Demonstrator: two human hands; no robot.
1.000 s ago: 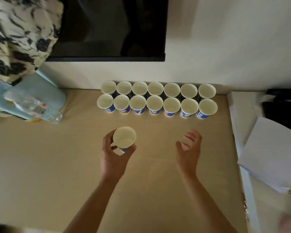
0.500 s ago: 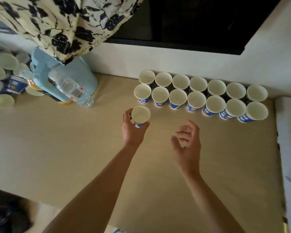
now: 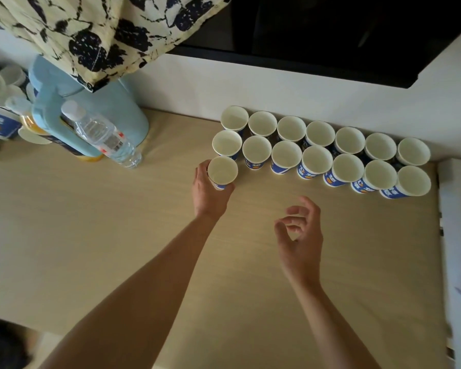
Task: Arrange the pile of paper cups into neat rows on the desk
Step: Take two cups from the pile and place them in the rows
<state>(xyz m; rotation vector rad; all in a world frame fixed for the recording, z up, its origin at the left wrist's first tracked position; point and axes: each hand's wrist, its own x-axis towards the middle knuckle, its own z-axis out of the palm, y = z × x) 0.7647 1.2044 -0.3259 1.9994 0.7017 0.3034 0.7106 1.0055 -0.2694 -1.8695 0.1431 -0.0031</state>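
Note:
Two rows of several upright white-and-blue paper cups [image 3: 317,158] stand against the wall on the wooden desk [image 3: 117,235]. My left hand [image 3: 209,194] grips one more paper cup [image 3: 222,170], upright, just in front of the left end of the near row and close to that row's first cup [image 3: 227,143]. My right hand [image 3: 301,235] hovers over the desk to the right, its fingers loosely curled and holding nothing. A pile of loose cups [image 3: 0,110] lies at the far left, partly hidden behind a jug.
A light blue jug [image 3: 91,107] and a clear plastic water bottle [image 3: 104,137] stand at the back left, under a hanging flowered cloth [image 3: 91,30]. A dark screen [image 3: 343,33] hangs above the rows. The desk ends at the right beside a white surface [image 3: 458,235].
My left hand has carried the cup forward to the left end of the near row. My right hand's fingers have curled more. The view has swung left, showing the pile.

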